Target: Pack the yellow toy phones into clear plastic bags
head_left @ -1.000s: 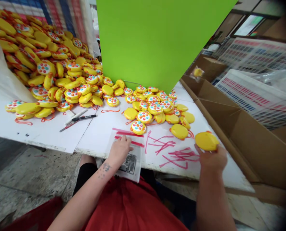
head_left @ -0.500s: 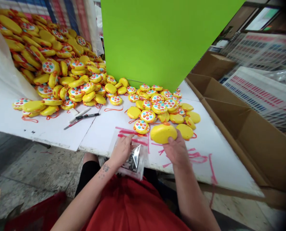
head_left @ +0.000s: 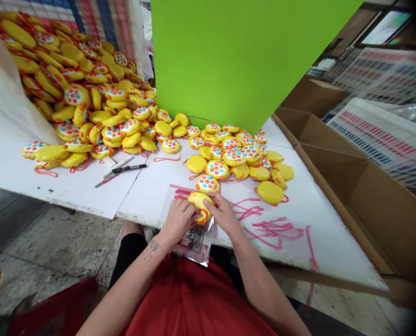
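Above the table's front edge, both my hands meet at one yellow handheld button toy [head_left: 197, 199]. Its plain yellow back is up, and an orange cord lies by its lower end. My right hand [head_left: 225, 213] grips the toy's right side, thumb on top. Curled fingers of my left hand [head_left: 180, 218] press against its left side. Beneath the hands lies a clear plastic bag [head_left: 199, 256] with a pink strip along its top and dark printing. It overhangs the table edge, and the hands cover part of it. Just beyond sits another button toy [head_left: 208, 183], coloured buttons up.
More button toys [head_left: 233, 157] are grouped ahead, below a green panel [head_left: 250, 60]. A large heap of them [head_left: 99, 116] spills from a sack at left. Pens [head_left: 129, 168] lie left; pink strips [head_left: 278, 228] lie right. Cardboard boxes [head_left: 337, 186] flank the table's right side.
My right hand has brought the yellow toy left and toward me, over the plastic bag. My left hand now touches the toy too, and the toy has been turned.
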Demonstrator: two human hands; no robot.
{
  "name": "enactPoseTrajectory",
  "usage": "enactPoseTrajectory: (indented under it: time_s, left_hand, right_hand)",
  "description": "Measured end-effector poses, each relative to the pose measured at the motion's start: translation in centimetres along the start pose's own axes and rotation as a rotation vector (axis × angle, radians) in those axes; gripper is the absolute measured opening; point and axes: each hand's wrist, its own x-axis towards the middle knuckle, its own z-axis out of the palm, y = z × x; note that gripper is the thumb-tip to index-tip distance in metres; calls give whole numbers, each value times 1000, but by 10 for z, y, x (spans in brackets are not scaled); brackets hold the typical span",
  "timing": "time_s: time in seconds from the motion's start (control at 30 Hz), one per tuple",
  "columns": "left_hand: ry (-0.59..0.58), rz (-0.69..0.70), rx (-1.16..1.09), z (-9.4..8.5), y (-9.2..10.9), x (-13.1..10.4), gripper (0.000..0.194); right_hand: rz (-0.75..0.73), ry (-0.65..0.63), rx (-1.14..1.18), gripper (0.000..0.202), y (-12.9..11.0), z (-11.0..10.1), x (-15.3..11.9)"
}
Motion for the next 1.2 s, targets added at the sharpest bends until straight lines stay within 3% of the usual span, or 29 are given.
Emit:
enactPoseTrajectory:
  time_s: [0.1, 0.17, 0.23, 0.33, 0.47, 0.57, 0.7, 0.77, 0.87, 0.93, 0.97, 1.03, 1.13, 1.2]
  left_hand:
    - [99, -19, -76, -6, 3, 0, 16]
    - [96, -39, -148, -7, 4, 2, 13]
    - [57, -80, -221, -8, 2, 4, 11]
    - [3, -135, -301, -8, -2, 7, 9]
    - [-104, -184, -313, -18, -1, 15, 10]
    - [-184, -197, -294, -30, 6, 22, 10]
    - [-207, -264, -344, -40, 19, 28, 12]
    - [-171, -270, -387, -43, 24, 26, 15]
    - [93, -262, -382, -44, 21, 19, 15]
    - [260, -348, -445, -42, 15, 14, 35]
    - [282, -418, -518, -41, 12, 12, 45]
    - [210, -558, -717, -39, 7, 9, 55]
    - [55, -654, -929, -36, 6, 6, 40]
    - [60, -679, -975, -35, 9, 5, 32]
  right_hand:
    - [-124, -79, -218, 33, -8, -1, -2]
    - [-151, 15, -342, 37, -11, -6, -3]
    - [-71, 138, -416, 42, -12, -12, -6]
    - [45, 128, -388, 42, -10, -16, -13]
    - [28, 65, -312, 33, -9, -8, -20]
    - [6, 128, -303, 32, -13, 1, -22]
    - [-75, 257, -204, 25, -21, 9, -20]
    - [-94, 318, -116, 22, -26, 10, -20]
    - [-85, 367, 30, 20, -32, 8, -23]
    - [-85, 382, 106, 21, -35, 7, -25]
    - [-90, 388, 132, 21, -36, 7, -26]
    - [-107, 402, 155, 21, -38, 6, -28]
    - [-128, 418, 133, 20, -39, 3, -28]
    - [-170, 450, 34, 21, -40, 0, -27]
